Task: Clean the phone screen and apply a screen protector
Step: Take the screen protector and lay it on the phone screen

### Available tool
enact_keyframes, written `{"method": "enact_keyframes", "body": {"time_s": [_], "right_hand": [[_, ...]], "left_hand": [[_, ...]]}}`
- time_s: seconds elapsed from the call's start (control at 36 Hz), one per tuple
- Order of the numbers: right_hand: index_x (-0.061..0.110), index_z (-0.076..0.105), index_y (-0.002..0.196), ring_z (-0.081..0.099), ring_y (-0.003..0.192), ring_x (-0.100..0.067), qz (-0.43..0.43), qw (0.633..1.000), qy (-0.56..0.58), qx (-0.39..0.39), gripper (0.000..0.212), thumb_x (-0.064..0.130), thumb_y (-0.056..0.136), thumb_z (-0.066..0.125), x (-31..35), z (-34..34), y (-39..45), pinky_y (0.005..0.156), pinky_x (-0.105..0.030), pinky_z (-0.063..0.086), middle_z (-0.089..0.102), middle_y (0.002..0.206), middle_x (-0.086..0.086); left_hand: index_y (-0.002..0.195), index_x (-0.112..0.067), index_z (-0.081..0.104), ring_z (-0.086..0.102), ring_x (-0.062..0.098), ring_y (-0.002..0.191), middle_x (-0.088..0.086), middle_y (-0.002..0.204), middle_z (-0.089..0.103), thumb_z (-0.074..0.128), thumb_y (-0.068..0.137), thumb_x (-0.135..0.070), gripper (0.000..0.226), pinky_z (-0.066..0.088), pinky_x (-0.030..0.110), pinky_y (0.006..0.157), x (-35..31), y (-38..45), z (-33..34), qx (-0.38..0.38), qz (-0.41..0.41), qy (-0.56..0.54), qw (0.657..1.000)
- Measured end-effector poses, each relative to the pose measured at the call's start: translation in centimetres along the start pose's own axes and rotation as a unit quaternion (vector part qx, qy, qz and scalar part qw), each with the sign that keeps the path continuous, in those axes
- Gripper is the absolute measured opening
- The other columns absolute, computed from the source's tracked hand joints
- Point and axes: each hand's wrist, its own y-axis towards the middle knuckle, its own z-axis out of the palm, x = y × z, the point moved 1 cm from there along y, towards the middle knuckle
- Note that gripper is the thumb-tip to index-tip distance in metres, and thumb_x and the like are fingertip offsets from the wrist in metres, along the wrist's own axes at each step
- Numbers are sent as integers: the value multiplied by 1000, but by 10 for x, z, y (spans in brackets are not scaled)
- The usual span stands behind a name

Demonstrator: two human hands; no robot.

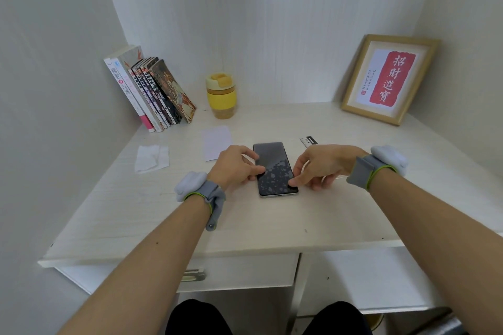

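A dark phone [273, 160] lies flat, screen up, on the pale desk [272, 220], with a blotchy grey pattern over its near half, as of a film partly stuck down. My left hand [235, 164] rests at its left edge, thumb pressing on the screen. My right hand [324, 164] is at the right edge, thumb tip pressing the lower right corner. Something thin and pale shows under the right hand's fingers; I cannot tell what it is.
A white sheet [217, 141] lies left of the phone, a crumpled white wipe [151, 158] farther left, a small sticker strip [309, 141] to the right. Books [152, 92], a yellow cup [221, 95] and a framed picture [388, 80] stand at the back.
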Motion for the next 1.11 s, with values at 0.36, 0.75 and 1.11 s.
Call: {"method": "enact_keyframes", "body": {"time_s": [0.36, 0.75, 1.11], "right_hand": [[17, 69, 89, 57, 71, -24, 0, 1000, -8, 4, 37, 40, 66, 88, 5, 0, -7, 69, -33, 47, 70, 83, -10], [6, 72, 90, 56, 49, -18, -44, 971, 67, -224, 37, 42, 89, 67, 12, 10, 16, 51, -25, 51, 75, 75, -10], [10, 74, 83, 68, 55, -16, -61, 952, 125, -275, 32, 40, 89, 68, 8, 17, 22, 49, -25, 48, 75, 72, -9]], "left_hand": [[111, -10, 60, 62, 22, 64, 15, 82, 74, 79, 77, -17, 40, 58, 34, 73, 0, 4, 0, 6, -25, -16, 1000], [134, -8, 49, 56, 17, 56, 18, 87, 75, 80, 77, -22, 66, 54, 30, 69, -1, 11, -3, 32, -32, 11, 999], [133, -19, 54, 56, 6, 47, 14, 78, 74, 77, 80, -22, 57, 50, 16, 51, 0, 11, -1, 27, 11, 24, 999]]}}
